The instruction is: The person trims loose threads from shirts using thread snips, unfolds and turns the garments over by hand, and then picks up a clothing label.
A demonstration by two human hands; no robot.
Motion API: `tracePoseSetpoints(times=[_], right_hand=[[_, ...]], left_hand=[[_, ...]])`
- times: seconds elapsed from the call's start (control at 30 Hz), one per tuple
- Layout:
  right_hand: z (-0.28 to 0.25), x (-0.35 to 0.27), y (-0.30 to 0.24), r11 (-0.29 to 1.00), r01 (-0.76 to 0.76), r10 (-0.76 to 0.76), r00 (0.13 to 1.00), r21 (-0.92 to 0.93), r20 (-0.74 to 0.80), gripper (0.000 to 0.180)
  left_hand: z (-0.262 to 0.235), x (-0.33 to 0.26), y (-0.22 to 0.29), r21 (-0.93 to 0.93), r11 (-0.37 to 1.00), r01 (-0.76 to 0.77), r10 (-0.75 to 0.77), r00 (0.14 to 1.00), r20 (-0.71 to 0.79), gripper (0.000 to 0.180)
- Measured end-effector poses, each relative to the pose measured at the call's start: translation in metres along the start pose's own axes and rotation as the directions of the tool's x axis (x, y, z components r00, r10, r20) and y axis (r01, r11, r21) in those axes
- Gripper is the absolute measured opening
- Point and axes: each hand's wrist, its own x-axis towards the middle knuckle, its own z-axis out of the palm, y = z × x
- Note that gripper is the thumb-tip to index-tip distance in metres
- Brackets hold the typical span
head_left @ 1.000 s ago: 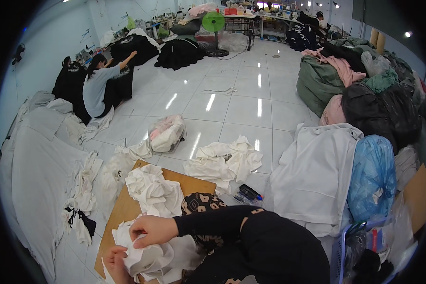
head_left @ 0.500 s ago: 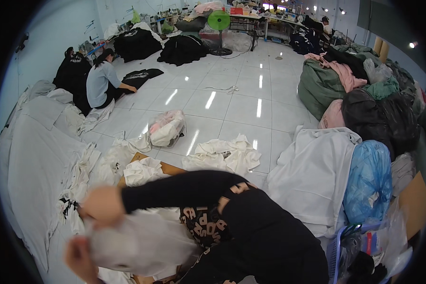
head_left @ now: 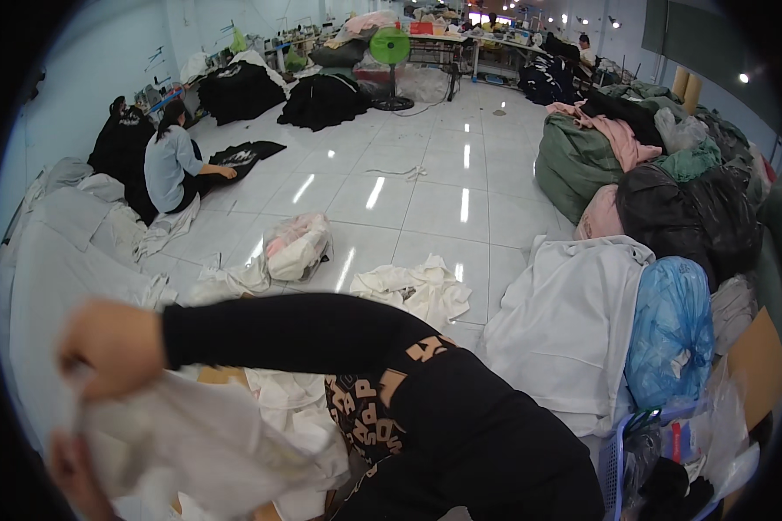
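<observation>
My right arm, in a black sleeve, stretches across my lap to the left. At its end my right hand [head_left: 113, 349] is closed on the upper edge of a white cloth piece [head_left: 217, 438]. Below it, my left hand [head_left: 76, 473] is at the cloth's left edge, its fingers smeared by motion, so its grip is unclear. The cloth hangs slack and blurred over my lap and more white pieces [head_left: 291, 399]. Beyond the right hand lies a big white fabric heap [head_left: 61, 269].
White scraps [head_left: 421, 291] and a clear bag of cloth [head_left: 297, 247] lie ahead on the tiles. To the right are a white fabric pile [head_left: 565, 321], a blue bag [head_left: 672, 330] and a purple basket [head_left: 613, 469]. A person [head_left: 172, 165] sits far left beside black garments.
Both my hands have swung left, drawing the white cloth with them and stretching it out more. The whole view has shifted slightly.
</observation>
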Motion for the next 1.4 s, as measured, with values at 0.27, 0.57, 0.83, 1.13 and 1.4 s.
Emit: tracePoseSetpoints(times=[0.27,0.57,0.83,1.13,1.4], right_hand=[[0.006,-0.107,-0.055,0.834,-0.319,0.300,0.947,0.450,0.116,0.014],[0.000,-0.128,-0.052,0.968,-0.251,0.245,0.946,-0.003,-0.212,0.013],[0.055,-0.180,-0.044,0.752,-0.548,0.549,0.828,0.365,0.113,0.017],[0.068,-0.127,-0.035,0.845,-0.387,0.408,0.913,0.368,0.022,0.012],[0.084,-0.159,-0.024,0.615,-0.628,0.665,0.738,0.477,0.113,0.013]], left_hand=[[0.075,-0.082,0.054,-0.347,0.909,0.228,-0.161,0.964,0.212,0.014],[0.097,-0.076,0.054,-0.318,0.929,0.188,-0.106,0.960,0.259,0.014],[0.107,-0.114,0.017,-0.194,0.898,0.395,-0.310,0.881,0.358,0.014],[0.080,-0.114,0.023,-0.446,0.803,0.397,-0.301,0.914,0.272,0.020],[0.104,-0.134,-0.009,-0.724,0.075,0.685,-0.451,0.671,0.588,0.025]])
